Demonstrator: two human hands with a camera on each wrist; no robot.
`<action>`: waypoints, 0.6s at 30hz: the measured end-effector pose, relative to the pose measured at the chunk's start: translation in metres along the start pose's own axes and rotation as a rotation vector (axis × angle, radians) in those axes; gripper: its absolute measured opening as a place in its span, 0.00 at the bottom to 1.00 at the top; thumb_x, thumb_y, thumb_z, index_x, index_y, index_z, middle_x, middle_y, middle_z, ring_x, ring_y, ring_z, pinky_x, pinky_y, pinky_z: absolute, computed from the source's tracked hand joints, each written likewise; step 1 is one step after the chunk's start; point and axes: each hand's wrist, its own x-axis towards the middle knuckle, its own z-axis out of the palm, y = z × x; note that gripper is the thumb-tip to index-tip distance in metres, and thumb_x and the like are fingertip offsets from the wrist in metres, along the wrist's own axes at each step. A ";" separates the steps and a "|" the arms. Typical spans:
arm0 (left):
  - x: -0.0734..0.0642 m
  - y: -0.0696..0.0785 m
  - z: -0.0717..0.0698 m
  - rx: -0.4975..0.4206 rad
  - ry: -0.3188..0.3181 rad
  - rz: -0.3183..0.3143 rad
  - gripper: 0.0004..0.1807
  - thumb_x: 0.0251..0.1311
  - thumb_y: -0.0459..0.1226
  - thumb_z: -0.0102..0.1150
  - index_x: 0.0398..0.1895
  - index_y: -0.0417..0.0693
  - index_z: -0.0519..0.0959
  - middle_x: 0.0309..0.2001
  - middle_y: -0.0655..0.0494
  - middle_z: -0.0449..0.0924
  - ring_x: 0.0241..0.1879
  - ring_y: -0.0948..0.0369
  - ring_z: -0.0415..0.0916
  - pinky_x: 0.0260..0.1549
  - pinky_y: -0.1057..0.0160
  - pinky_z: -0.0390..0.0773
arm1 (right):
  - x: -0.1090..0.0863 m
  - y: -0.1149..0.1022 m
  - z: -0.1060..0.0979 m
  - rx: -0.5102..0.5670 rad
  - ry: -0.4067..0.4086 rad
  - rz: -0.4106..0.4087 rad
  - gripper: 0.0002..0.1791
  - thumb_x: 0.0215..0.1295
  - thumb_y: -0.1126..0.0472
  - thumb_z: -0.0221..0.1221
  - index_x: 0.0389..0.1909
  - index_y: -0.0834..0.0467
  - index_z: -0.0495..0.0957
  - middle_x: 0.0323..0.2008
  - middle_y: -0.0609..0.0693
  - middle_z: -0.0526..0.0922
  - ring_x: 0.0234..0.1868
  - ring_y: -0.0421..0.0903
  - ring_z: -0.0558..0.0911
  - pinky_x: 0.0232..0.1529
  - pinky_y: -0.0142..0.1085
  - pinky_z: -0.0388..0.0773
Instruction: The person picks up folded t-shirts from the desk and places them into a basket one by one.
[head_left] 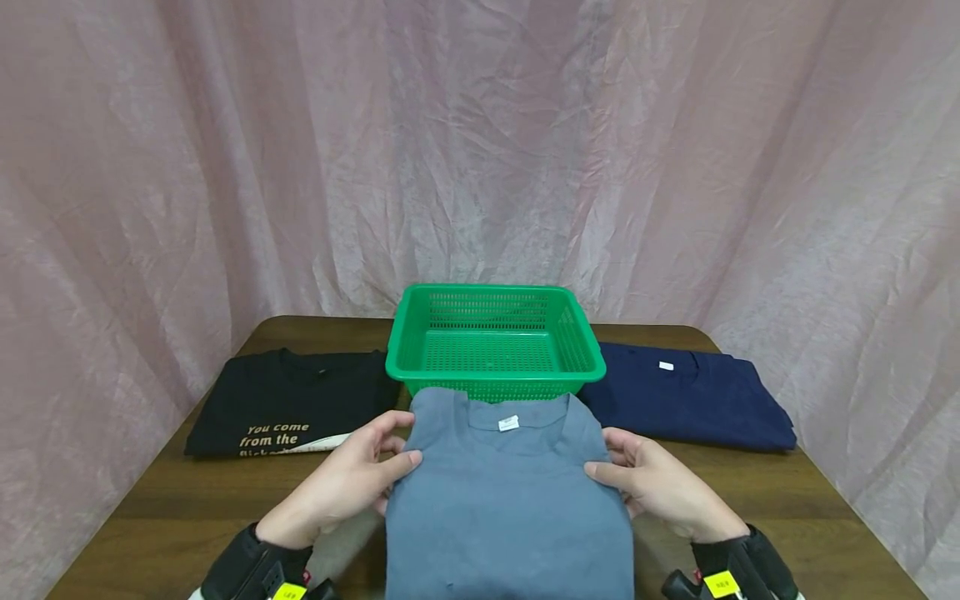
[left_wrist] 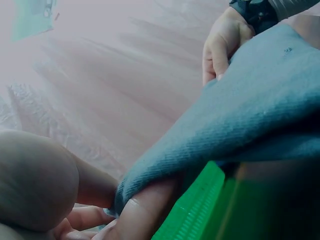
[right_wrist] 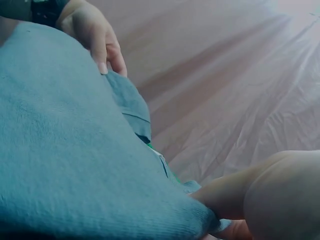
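A folded blue-grey T-shirt (head_left: 510,500) hangs between my two hands, collar end toward the basket, a small white label inside its neck. My left hand (head_left: 360,471) pinches its left edge near the shoulder, thumb on top and fingers beneath. On the opposite edge, my right hand (head_left: 660,483) pinches the cloth the same way. Both wrist views show the T-shirt (left_wrist: 260,95) raised, its edge caught between thumb and fingers. Just beyond the collar stands a green plastic basket (head_left: 495,379), with nothing seen inside it.
To the left on the wooden table (head_left: 187,517) lies a folded black T-shirt (head_left: 292,400) with printed lettering. A folded navy T-shirt (head_left: 690,400) lies to the right of the basket. Behind the table hangs a pinkish curtain (head_left: 480,150).
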 end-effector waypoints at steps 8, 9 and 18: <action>-0.004 0.010 0.000 0.007 0.016 0.024 0.30 0.70 0.33 0.58 0.71 0.41 0.58 0.41 0.41 0.75 0.21 0.55 0.74 0.12 0.63 0.78 | -0.004 -0.007 0.000 0.007 0.010 -0.014 0.31 0.73 0.62 0.58 0.70 0.66 0.57 0.53 0.62 0.79 0.44 0.62 0.80 0.32 0.47 0.84; -0.004 0.011 0.000 0.007 0.015 0.028 0.30 0.70 0.33 0.58 0.71 0.41 0.58 0.40 0.41 0.75 0.21 0.55 0.73 0.12 0.64 0.77 | -0.004 -0.007 0.000 0.008 0.011 -0.013 0.31 0.73 0.62 0.58 0.70 0.66 0.57 0.53 0.62 0.79 0.44 0.61 0.80 0.32 0.46 0.84; -0.009 0.023 -0.002 -0.015 0.003 0.065 0.29 0.70 0.32 0.58 0.70 0.42 0.60 0.41 0.39 0.75 0.22 0.54 0.75 0.13 0.64 0.78 | -0.009 -0.017 0.002 0.008 -0.006 -0.040 0.26 0.74 0.61 0.57 0.67 0.64 0.61 0.53 0.62 0.78 0.41 0.56 0.81 0.26 0.35 0.81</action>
